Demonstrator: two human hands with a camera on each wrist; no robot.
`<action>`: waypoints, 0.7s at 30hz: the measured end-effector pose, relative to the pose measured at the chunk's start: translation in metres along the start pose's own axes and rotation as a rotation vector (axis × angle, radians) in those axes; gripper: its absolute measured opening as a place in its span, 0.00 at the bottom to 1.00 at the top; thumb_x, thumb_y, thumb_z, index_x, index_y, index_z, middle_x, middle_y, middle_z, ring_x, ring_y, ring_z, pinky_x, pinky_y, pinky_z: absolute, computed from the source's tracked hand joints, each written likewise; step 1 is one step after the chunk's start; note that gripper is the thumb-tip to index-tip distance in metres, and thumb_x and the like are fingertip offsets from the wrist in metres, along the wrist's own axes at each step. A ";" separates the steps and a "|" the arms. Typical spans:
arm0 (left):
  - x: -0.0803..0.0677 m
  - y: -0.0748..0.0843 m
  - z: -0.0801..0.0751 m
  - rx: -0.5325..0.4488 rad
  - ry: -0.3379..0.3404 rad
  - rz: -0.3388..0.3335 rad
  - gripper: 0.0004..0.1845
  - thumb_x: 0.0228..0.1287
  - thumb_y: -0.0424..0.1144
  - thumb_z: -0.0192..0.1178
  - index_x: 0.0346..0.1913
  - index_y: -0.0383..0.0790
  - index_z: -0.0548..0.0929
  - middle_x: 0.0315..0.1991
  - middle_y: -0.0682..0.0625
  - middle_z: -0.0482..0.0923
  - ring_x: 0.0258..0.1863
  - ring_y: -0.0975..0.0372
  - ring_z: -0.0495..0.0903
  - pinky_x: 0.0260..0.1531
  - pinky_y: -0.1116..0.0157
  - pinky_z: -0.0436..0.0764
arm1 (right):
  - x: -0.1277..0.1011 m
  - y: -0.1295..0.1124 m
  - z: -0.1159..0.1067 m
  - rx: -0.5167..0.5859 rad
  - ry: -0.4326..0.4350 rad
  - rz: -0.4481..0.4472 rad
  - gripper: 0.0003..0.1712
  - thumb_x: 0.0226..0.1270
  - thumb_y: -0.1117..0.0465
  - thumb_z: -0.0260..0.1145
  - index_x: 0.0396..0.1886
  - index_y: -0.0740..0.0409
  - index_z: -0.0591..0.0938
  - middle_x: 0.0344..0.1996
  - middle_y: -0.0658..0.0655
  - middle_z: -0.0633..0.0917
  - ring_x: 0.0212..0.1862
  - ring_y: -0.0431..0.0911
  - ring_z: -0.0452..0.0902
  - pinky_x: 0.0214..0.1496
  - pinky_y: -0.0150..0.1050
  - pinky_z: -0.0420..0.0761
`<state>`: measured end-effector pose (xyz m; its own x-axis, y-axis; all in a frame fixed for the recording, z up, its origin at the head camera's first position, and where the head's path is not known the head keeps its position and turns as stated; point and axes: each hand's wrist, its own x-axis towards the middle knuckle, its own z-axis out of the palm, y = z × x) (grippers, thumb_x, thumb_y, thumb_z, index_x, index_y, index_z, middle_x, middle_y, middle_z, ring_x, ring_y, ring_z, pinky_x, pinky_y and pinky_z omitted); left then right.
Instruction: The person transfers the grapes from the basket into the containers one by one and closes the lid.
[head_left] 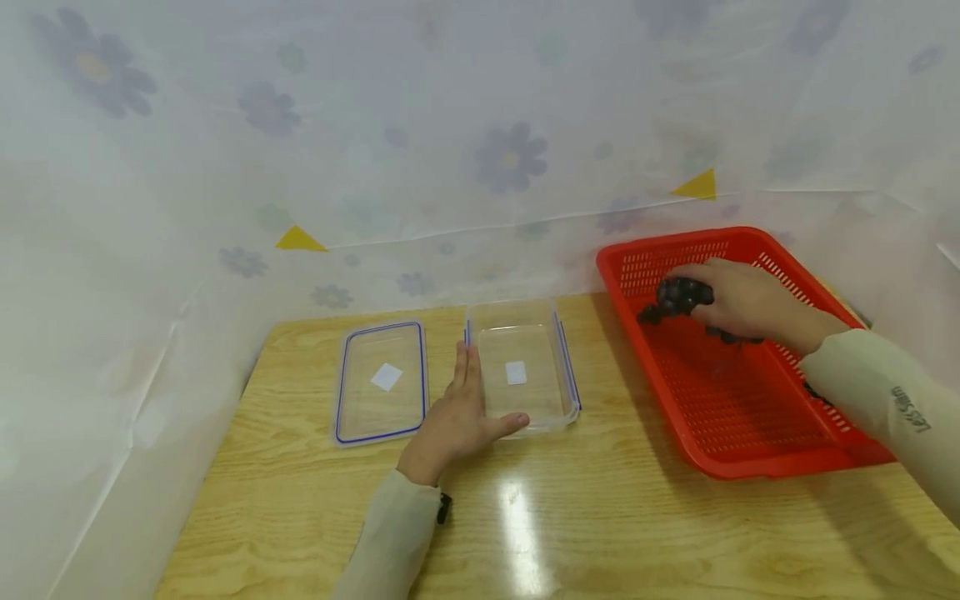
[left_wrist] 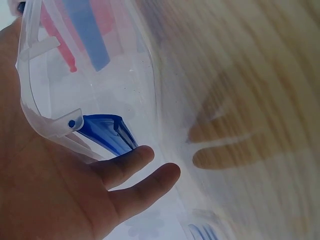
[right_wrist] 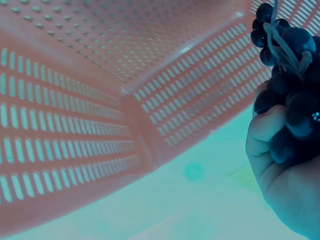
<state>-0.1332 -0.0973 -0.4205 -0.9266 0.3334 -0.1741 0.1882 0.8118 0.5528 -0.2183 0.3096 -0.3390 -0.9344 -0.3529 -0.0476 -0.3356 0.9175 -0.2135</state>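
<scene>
My right hand (head_left: 738, 307) is clamped on the grape bunch (head_left: 678, 298) in the red basket (head_left: 757, 450); I'd lift it gently by cupping underneath; left hand (head_left: 457, 417), fingers flat, steadies the clear container (head_left: 558, 367).

Overhead head view, two close wrist views

1. A wooden table (head_left: 300, 467) with pale grain, glossy enough to catch a bright streak of overhead light.
2. Behind and to both sides hangs a white sheet (head_left: 450, 108) printed with faded purple flowers (head_left: 513, 157).
3. Two small yellow triangles (head_left: 300, 240) sit on that sheet.
</scene>
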 end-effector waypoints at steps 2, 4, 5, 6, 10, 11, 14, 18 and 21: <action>0.001 0.000 0.000 -0.003 0.001 -0.001 0.67 0.60 0.71 0.62 0.79 0.41 0.25 0.77 0.49 0.14 0.74 0.41 0.54 0.51 0.51 0.80 | 0.001 -0.003 -0.006 -0.002 0.005 0.001 0.35 0.62 0.62 0.69 0.70 0.56 0.73 0.52 0.67 0.77 0.45 0.59 0.74 0.41 0.58 0.78; 0.002 -0.001 0.001 -0.006 0.005 -0.001 0.68 0.60 0.71 0.62 0.79 0.39 0.27 0.77 0.49 0.14 0.75 0.41 0.53 0.54 0.49 0.79 | 0.001 -0.008 -0.011 0.003 0.019 -0.001 0.34 0.63 0.61 0.68 0.70 0.56 0.73 0.53 0.67 0.77 0.45 0.60 0.74 0.40 0.57 0.78; 0.002 -0.001 0.001 -0.004 0.008 0.000 0.68 0.60 0.71 0.62 0.79 0.38 0.27 0.77 0.49 0.14 0.75 0.41 0.53 0.55 0.49 0.78 | 0.002 -0.011 -0.014 0.011 0.033 -0.002 0.33 0.63 0.61 0.67 0.69 0.55 0.73 0.52 0.66 0.77 0.44 0.59 0.74 0.38 0.55 0.78; 0.003 -0.001 0.001 -0.004 0.008 0.000 0.68 0.60 0.70 0.62 0.79 0.38 0.27 0.77 0.48 0.14 0.75 0.41 0.53 0.55 0.49 0.78 | 0.002 -0.014 -0.017 0.015 0.050 -0.005 0.32 0.63 0.62 0.67 0.69 0.55 0.74 0.51 0.65 0.77 0.44 0.58 0.74 0.37 0.53 0.78; 0.004 -0.001 0.001 -0.003 0.013 0.002 0.67 0.60 0.70 0.62 0.79 0.40 0.26 0.77 0.48 0.14 0.75 0.41 0.53 0.54 0.48 0.79 | 0.004 -0.027 -0.026 0.064 0.117 -0.004 0.30 0.64 0.62 0.66 0.67 0.52 0.74 0.46 0.61 0.80 0.38 0.55 0.77 0.33 0.49 0.77; 0.004 -0.001 0.001 -0.001 0.013 0.002 0.67 0.61 0.70 0.62 0.79 0.40 0.25 0.77 0.48 0.14 0.75 0.41 0.52 0.54 0.49 0.79 | 0.005 -0.030 -0.029 0.079 0.134 -0.005 0.30 0.65 0.61 0.66 0.68 0.53 0.73 0.46 0.61 0.81 0.36 0.54 0.78 0.32 0.48 0.77; 0.005 -0.001 0.001 0.002 0.011 0.003 0.67 0.61 0.70 0.62 0.78 0.41 0.25 0.77 0.49 0.14 0.75 0.42 0.52 0.53 0.49 0.79 | 0.009 -0.038 -0.034 0.133 0.162 -0.003 0.31 0.67 0.58 0.66 0.69 0.54 0.70 0.45 0.63 0.82 0.31 0.52 0.78 0.29 0.47 0.77; 0.007 0.000 0.001 0.002 0.011 0.006 0.67 0.61 0.70 0.62 0.79 0.38 0.27 0.77 0.49 0.13 0.74 0.42 0.54 0.51 0.50 0.80 | 0.012 -0.049 -0.040 0.158 0.169 -0.024 0.28 0.68 0.59 0.65 0.66 0.55 0.71 0.46 0.61 0.81 0.30 0.51 0.78 0.27 0.46 0.77; 0.009 0.000 0.002 -0.005 0.009 0.008 0.67 0.61 0.70 0.62 0.79 0.36 0.28 0.77 0.49 0.13 0.74 0.41 0.55 0.51 0.50 0.80 | 0.015 -0.059 -0.041 0.140 0.162 -0.067 0.29 0.67 0.61 0.65 0.68 0.53 0.73 0.52 0.60 0.79 0.40 0.54 0.77 0.37 0.52 0.78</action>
<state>-0.1409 -0.0933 -0.4232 -0.9279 0.3356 -0.1622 0.1941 0.8065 0.5584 -0.2175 0.2581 -0.2876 -0.9211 -0.3682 0.1265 -0.3888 0.8544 -0.3446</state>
